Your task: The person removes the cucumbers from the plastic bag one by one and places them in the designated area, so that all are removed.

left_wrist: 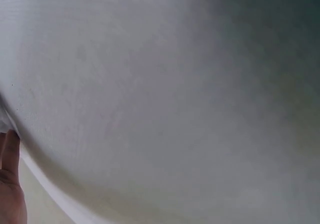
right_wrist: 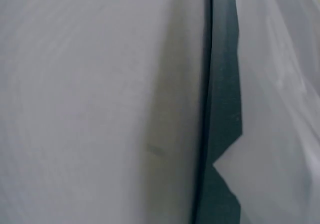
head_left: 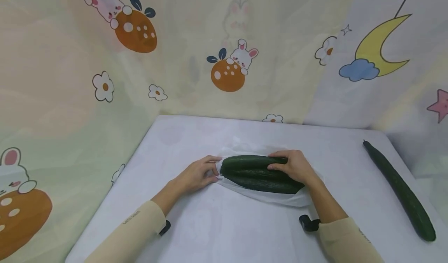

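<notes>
Dark green cucumbers [head_left: 259, 173] lie side by side in the head view, with a thin white plastic bag [head_left: 301, 201] showing beneath and around them. At their left end, my left hand [head_left: 199, 173] pinches the edge of the bag. My right hand [head_left: 295, 168] grips the cucumbers from above near their right end, thumb and fingers over the upper ones. Fingers of the left hand [left_wrist: 11, 179] meet white film at the edge of the left wrist view. A dark green strip of cucumber [right_wrist: 222, 108] stands beside the translucent bag [right_wrist: 280, 103] in the right wrist view.
One long cucumber [head_left: 402, 189] lies apart, slanting along the right side of the white table [head_left: 217, 232]. Patterned cloth [head_left: 185, 49] with cartoon rabbits hangs behind and beside the table. A black wrist camera [head_left: 309, 223] sits at the right cuff.
</notes>
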